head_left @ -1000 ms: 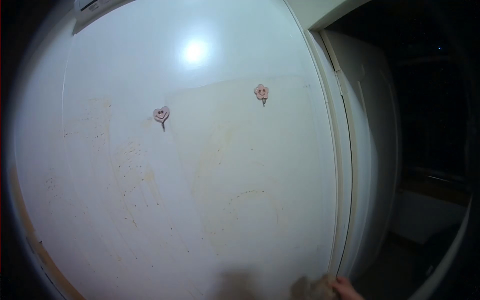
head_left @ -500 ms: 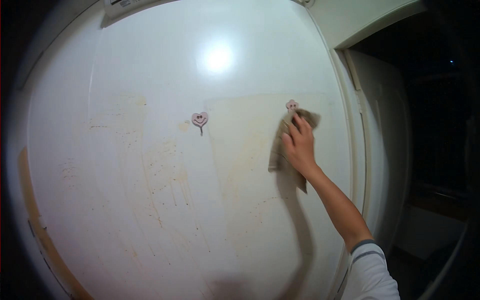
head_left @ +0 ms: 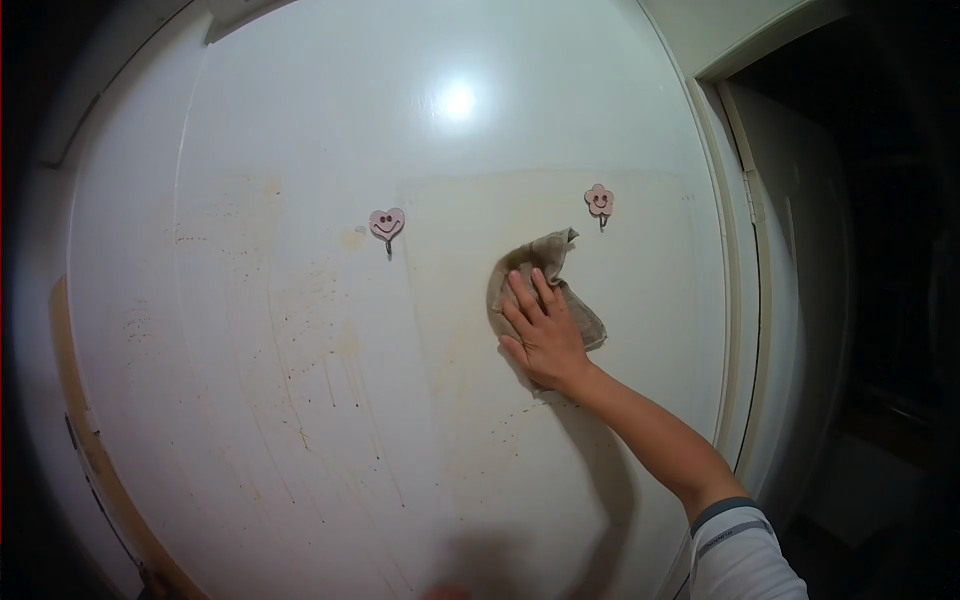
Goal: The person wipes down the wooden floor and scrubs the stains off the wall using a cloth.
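Observation:
My right hand [head_left: 545, 335] presses a grey-brown cloth [head_left: 572, 290] against the stained white wall [head_left: 330, 130]. Its fingers are spread over the cloth, which bunches and folds around them, one corner sticking up. Above and to the right of the cloth is a pink flower-shaped hook [head_left: 599, 202] with a smiley face. A pink heart-shaped hook [head_left: 387, 224] is fixed farther left. Yellowish drips and brown specks mark the wall left of the hand and below it. My left hand is not in view; a small reddish blur at the bottom edge cannot be made out.
A door frame [head_left: 735, 250] runs down the right side, beside a dark opening. Along the lower left edge is a tan strip [head_left: 85, 420]. Part of a white fixture [head_left: 240, 15] shows at the top left. My arm casts a shadow below.
My right hand has moved the cloth down and left, away from the flower hook, which now shows whole. The fingers went from bunched to spread flat. The view has shifted slightly.

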Motion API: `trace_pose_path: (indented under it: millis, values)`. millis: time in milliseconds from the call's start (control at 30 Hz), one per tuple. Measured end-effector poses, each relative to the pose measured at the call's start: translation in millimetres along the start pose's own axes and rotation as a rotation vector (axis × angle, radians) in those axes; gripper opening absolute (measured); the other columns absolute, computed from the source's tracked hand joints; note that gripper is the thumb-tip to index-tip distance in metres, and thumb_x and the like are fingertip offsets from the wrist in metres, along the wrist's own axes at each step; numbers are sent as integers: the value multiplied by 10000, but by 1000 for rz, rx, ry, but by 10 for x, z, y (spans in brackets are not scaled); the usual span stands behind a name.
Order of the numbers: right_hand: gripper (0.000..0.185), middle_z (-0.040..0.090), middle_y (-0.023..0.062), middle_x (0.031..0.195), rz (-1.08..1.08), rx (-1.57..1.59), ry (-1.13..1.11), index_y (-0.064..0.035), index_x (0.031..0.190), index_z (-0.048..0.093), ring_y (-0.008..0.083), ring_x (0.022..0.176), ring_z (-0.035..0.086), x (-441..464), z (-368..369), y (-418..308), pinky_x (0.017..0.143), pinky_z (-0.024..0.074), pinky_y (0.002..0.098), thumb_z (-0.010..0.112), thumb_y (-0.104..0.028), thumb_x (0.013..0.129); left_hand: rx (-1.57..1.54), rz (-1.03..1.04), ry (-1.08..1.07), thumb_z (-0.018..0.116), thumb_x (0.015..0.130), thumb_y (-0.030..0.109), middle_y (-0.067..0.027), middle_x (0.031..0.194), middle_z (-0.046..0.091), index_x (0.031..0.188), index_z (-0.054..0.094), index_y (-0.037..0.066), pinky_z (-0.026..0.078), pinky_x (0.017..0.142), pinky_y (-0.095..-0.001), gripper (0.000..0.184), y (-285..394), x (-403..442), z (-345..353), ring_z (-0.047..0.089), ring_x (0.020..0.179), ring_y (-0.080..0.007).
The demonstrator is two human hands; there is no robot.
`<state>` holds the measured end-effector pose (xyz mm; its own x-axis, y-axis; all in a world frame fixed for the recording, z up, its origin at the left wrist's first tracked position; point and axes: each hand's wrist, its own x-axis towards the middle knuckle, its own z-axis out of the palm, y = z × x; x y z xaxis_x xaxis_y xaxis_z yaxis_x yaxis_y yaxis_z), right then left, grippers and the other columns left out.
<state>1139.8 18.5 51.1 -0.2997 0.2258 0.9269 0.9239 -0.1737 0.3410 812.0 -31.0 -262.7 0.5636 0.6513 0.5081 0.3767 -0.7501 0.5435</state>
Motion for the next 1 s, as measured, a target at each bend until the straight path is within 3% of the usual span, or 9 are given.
trace_pose_path:
  millis: [67,133,167,367,533,567,667,767,1000]
  values:
    - [525,253,114,1503,-108,8,-8,-112,1332,450,362,1383,199,27,-55,107,1084,238,531,531,-364,879,4,173,125,525,922,150,-198,1044,624,1094,592,24,476,843,-406,224,298,455,-305,589,980,-360]
    - [502,251,127,1500,-97,16,-13,-85,1328,435,382,1378,188,391,-108,297,1085,223,546,500,-326,893,179,401,258,653,781,100,-154,1008,617,993,632,79,481,812,-414,214,422,919,-541,586,951,-337]
    - [503,251,122,1501,-51,-17,47,-103,1339,429,370,1382,186,641,-124,383,1095,212,525,492,-336,899,225,504,337,643,719,21,-150,993,619,949,644,83,476,796,-414,238,508,1177,-689,581,938,-341]
    - [495,264,128,1491,36,5,177,-103,1341,419,365,1374,196,998,-31,478,1089,228,494,482,-333,907,503,807,810,611,684,-24,-157,1103,579,991,617,0,461,853,-398,308,1495,2811,-1630,545,1009,-322]
    - [522,352,147,1401,28,-10,148,-121,1277,453,332,1285,309,-204,0,299,1028,283,480,606,-310,815,684,758,1046,585,759,-25,-188,1245,494,1144,583,6,415,969,-419,387,1585,3573,-1905,443,1185,-349]
    - [522,352,147,1401,24,-21,154,-121,1277,453,332,1285,309,-195,-21,332,1028,283,480,606,-310,815,792,756,1125,578,777,-20,-213,1313,439,1186,568,15,392,1006,-434,410,1594,3640,-1917,389,1247,-372]
    - [431,450,98,1173,-36,-27,202,-149,1176,482,286,1093,412,-51,-64,460,865,353,426,617,-272,786,674,692,1095,553,795,-2,-244,1423,289,1272,534,86,299,1076,-464,485,1592,3680,-1788,239,1343,-418]
    - [409,437,127,1169,8,28,263,-123,1181,488,309,1091,404,449,-73,587,912,329,454,588,-252,806,603,655,1110,503,811,5,-252,1457,212,1300,524,127,263,1096,-476,504,1517,3842,-1715,164,1373,-424]
    - [375,527,133,949,47,-7,270,-97,1162,510,302,832,524,656,-94,452,703,426,416,607,-213,819,613,666,1070,432,851,46,-246,1436,268,1329,498,149,236,1109,-461,494,1450,3886,-1717,208,1367,-385]
